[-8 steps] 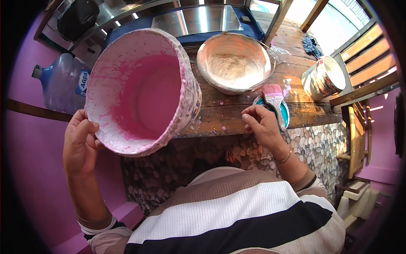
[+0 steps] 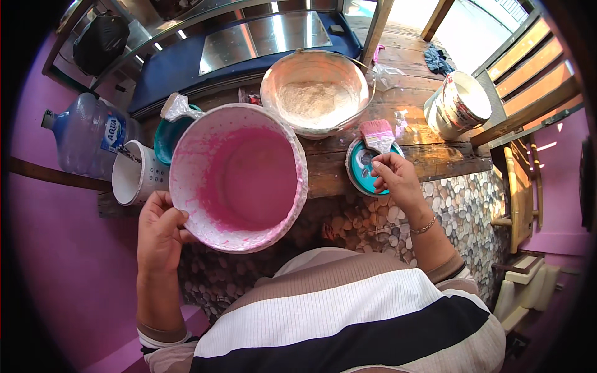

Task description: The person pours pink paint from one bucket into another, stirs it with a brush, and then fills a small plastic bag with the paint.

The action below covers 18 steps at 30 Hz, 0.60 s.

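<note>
Head view. Clock readings are centred on the pink-coated bucket (image 2: 239, 177), with 12 pointing away from you. That bucket sits over the near edge of the wooden bench (image 2: 326, 171), its mouth facing up toward you and its inner wall smeared pink and white. You cannot see whether its base touches the wood.

Your left hand (image 2: 163, 230), at 8 o'clock, is closed on the bucket's rim, thumb on the inside. Your right hand (image 2: 398, 177), at 3 o'clock, is half curled, with thumb and index finger close together. It is over the turquoise round lid (image 2: 359, 165), by a brush with pink bristles (image 2: 376, 129) that points toward 12. The hand hides the handle's near end, so you cannot tell if it has hold of it.

At 1 o'clock, the wide bucket (image 2: 314, 67) contains pale powder (image 2: 317, 102). At 2 o'clock, a paint-streaked white bucket (image 2: 441, 118) leans, with a blue cloth (image 2: 438, 60) beyond it. At 10 o'clock, a teal tub (image 2: 165, 143) has a whitish brush (image 2: 178, 107) across its rim. At 9 o'clock, near your left hand, is a white cup (image 2: 155, 180); a clear blue jug (image 2: 87, 137) is just past it.
</note>
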Each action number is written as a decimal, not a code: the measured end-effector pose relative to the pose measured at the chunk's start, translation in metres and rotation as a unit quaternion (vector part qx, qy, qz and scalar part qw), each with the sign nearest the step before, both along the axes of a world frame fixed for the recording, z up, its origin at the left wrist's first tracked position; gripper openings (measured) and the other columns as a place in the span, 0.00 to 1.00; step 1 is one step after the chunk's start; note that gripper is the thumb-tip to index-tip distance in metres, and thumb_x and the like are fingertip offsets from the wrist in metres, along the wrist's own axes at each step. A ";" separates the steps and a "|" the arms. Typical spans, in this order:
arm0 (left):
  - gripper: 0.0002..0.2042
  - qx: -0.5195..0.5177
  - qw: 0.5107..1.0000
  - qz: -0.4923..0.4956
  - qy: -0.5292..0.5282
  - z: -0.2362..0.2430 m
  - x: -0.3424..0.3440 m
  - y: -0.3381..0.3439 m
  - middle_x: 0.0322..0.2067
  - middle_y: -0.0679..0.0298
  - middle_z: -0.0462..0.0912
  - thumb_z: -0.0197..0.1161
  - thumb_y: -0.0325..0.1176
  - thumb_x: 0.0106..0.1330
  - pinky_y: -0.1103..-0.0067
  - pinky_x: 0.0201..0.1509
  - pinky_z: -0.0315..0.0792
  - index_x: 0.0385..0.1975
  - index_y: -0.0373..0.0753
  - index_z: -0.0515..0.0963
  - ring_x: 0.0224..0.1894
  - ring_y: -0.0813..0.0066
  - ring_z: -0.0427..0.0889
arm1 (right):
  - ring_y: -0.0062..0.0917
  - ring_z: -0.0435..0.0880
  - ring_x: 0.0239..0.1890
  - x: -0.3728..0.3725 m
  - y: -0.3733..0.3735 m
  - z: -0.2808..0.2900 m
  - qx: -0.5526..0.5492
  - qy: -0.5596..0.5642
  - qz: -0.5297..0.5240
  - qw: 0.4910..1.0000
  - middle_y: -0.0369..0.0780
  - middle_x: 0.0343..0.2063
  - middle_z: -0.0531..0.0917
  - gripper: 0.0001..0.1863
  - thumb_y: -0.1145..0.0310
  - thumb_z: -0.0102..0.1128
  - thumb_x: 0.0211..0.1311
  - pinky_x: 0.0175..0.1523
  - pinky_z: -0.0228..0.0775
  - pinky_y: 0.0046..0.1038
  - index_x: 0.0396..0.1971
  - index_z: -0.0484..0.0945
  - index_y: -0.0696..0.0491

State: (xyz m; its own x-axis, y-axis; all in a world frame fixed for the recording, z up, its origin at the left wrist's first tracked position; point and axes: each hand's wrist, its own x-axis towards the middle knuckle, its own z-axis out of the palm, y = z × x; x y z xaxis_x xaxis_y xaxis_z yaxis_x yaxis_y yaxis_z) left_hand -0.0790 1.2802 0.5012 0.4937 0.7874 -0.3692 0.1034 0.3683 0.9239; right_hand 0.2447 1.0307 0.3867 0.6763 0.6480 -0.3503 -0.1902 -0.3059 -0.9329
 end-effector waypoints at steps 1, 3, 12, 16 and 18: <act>0.12 -0.011 1.000 -0.001 0.005 -0.009 -0.001 -0.007 0.33 0.62 0.77 0.55 0.19 0.54 0.78 0.23 0.82 0.38 0.35 0.67 0.27 0.78 0.80 | 0.16 0.79 0.23 0.009 -0.001 -0.003 -0.005 0.005 0.004 1.000 0.37 0.29 0.80 0.13 0.63 0.56 0.69 0.27 0.76 0.19 0.43 0.74 0.57; 0.11 -0.033 0.999 0.007 0.012 -0.028 -0.002 -0.022 0.33 0.62 0.77 0.54 0.19 0.54 0.78 0.24 0.83 0.37 0.35 0.67 0.26 0.78 0.80 | 0.18 0.81 0.24 0.023 0.007 0.001 0.008 0.041 -0.011 0.999 0.39 0.31 0.79 0.16 0.60 0.56 0.69 0.28 0.78 0.20 0.45 0.73 0.58; 0.09 -0.066 0.993 0.086 0.038 -0.095 -0.004 -0.063 0.31 0.60 0.77 0.56 0.18 0.57 0.76 0.23 0.82 0.36 0.33 0.67 0.26 0.74 0.81 | 0.38 0.86 0.34 0.051 0.097 -0.008 0.089 0.152 -0.034 0.984 0.52 0.42 0.76 0.30 0.55 0.54 0.68 0.31 0.84 0.31 0.57 0.61 0.65; 0.09 -0.069 0.991 0.117 0.010 -0.119 0.000 -0.064 0.32 0.59 0.75 0.56 0.19 0.57 0.70 0.28 0.85 0.37 0.32 0.66 0.28 0.73 0.81 | 0.38 0.85 0.38 0.039 0.110 -0.011 0.094 0.160 -0.039 0.982 0.49 0.38 0.79 0.21 0.61 0.53 0.69 0.34 0.84 0.35 0.49 0.65 0.62; 0.10 -0.073 0.989 0.129 0.009 -0.119 0.006 -0.063 0.33 0.59 0.74 0.57 0.19 0.57 0.70 0.29 0.85 0.37 0.32 0.66 0.30 0.73 0.80 | 0.38 0.84 0.38 0.040 0.107 -0.015 0.107 0.149 -0.054 0.982 0.50 0.39 0.79 0.22 0.60 0.53 0.69 0.36 0.83 0.38 0.51 0.64 0.63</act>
State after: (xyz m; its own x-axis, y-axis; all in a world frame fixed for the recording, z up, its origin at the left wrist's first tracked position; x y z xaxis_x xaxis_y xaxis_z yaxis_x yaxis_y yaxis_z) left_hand -0.0730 1.2176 0.3827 0.2750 0.8238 -0.4957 0.0050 0.5144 0.8575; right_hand 0.2851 1.1378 0.3721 0.6326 0.6587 -0.4073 -0.4855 -0.0725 -0.8712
